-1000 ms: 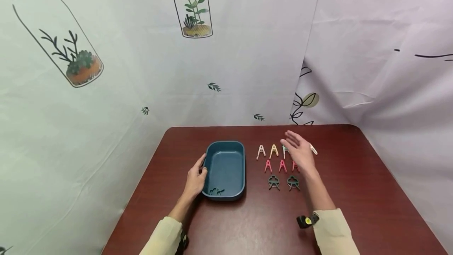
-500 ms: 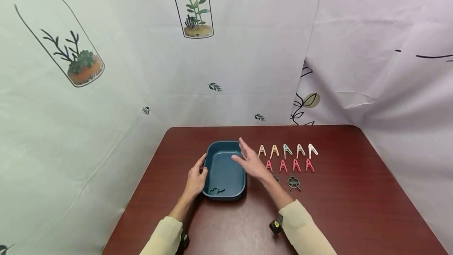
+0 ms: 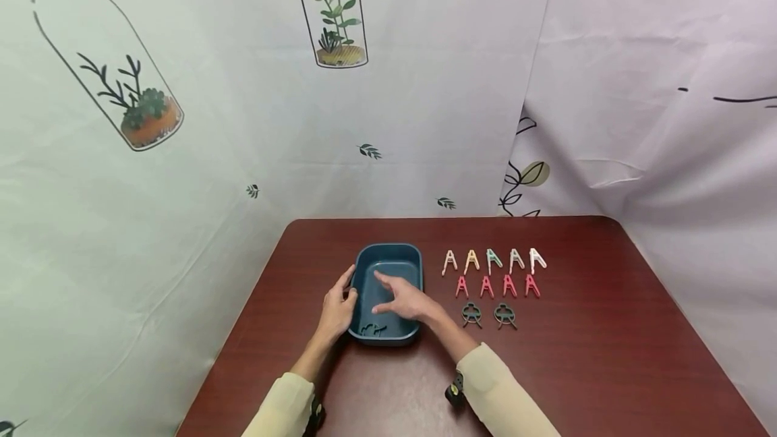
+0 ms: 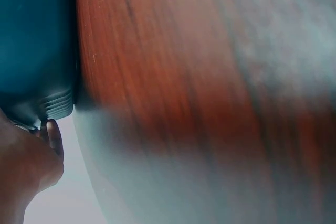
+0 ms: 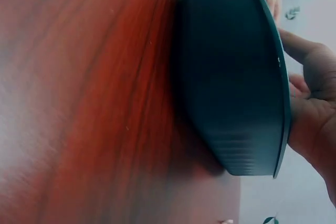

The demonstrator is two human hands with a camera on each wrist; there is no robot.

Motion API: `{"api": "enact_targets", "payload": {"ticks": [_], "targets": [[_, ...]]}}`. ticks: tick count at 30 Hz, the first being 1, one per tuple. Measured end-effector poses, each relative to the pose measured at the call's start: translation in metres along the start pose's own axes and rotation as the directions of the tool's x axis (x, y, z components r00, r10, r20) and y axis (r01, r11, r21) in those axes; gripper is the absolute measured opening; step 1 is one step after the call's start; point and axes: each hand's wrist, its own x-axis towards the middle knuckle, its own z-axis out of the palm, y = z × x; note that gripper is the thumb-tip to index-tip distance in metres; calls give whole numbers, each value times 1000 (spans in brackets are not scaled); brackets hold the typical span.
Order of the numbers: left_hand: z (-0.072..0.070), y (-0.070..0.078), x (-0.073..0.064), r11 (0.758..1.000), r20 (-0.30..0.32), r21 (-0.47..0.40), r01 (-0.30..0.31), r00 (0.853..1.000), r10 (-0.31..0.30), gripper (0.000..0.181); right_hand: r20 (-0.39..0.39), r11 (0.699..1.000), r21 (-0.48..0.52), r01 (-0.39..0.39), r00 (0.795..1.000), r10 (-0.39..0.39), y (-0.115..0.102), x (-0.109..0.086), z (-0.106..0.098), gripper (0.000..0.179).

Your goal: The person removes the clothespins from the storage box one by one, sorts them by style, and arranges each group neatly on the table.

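Observation:
A dark blue rectangular plastic tub (image 3: 388, 340) stands on the table, a dark green clip (image 3: 373, 330) lying in its near left corner. My left hand (image 3: 336, 307) grips the tub's left side, thumb at the rim and fingers along the outer wall. Over the tub's interior hovers my right hand (image 3: 407, 299), thumb and fingers spread apart with nothing between them. Seen from the right wrist, that hand (image 5: 315, 103) reaches across the tub's rim, and the tub's wall (image 5: 236, 77) hides what lies inside.
Right of the tub, clothespins lie in rows: pale and green ones (image 3: 494, 259) at the back, pinkish-red ones (image 3: 486, 286) in the middle. Nearest are two dark green round clips, one left (image 3: 471, 314) and one right (image 3: 504, 315). A printed curtain (image 3: 388, 100) hangs behind the reddish-brown table (image 3: 607, 356).
My right hand has moved left from above the clothespins to over the tub, uncovering the rows. The left hand has stayed on the tub's side.

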Motion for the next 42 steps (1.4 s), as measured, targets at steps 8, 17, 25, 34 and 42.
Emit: {"api": "enact_targets", "payload": {"ticks": [8,17,25,34,42], "targets": [[1,2,-1,1000,13,-6,12,1000,-12,58,225,982,-185,-25,972,68,3,8,6,74],[2,3,0,1000,13,-11,12,1000,-12,59,234,906,-415,85,972,16,3,8,10,61],[2,2,-1,1000,8,-14,14,1000,-14,59,116,909,-408,83,993,-38,6,8,17,36],[2,3,1,999,2,-19,28,1000,-28,59,53,967,-251,47,998,-34,7,8,19,23],[1,2,0,1000,-2,-3,17,1000,-17,59,38,973,-217,73,997,-66,5,9,18,15]]}}
